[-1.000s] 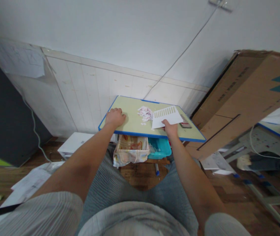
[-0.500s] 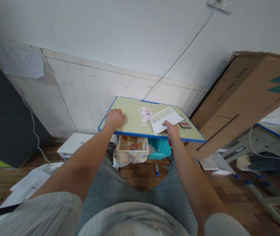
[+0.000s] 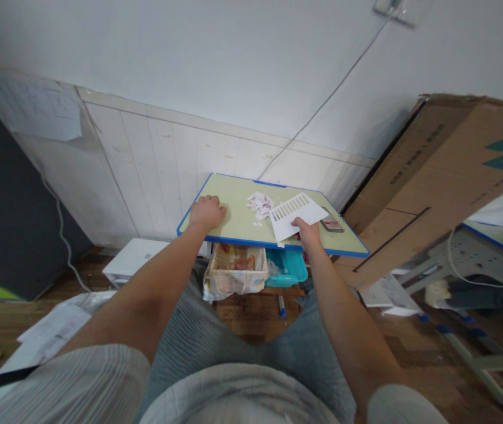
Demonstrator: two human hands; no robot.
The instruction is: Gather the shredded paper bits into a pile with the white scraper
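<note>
My right hand [image 3: 307,234] grips a white card [image 3: 293,222] with a row of slots near its far edge, thumb on top and the other fingers mostly hidden beneath. Under the card's lower corner a small white scrap [image 3: 281,244] shows at the desk's blue front edge. My left hand [image 3: 208,212] lies palm down on the left side of the pale green desk [image 3: 238,227], fingers spread a little, holding nothing. Between the hands sits a loose heap of small paper pieces [image 3: 261,205], white with reddish marks. The card reaches its right side.
A phone-like object [image 3: 333,222], partly blurred out, lies right of the card. Below the desktop hang a cloth-lined basket [image 3: 236,277] and a turquoise bin [image 3: 289,274]. A tall cardboard box [image 3: 437,171] leans at the right, and a white box [image 3: 134,259] stands at the left.
The card has shifted very slightly in my right hand, and a small white scrap now shows below its lower corner. My left hand has stayed in place.
</note>
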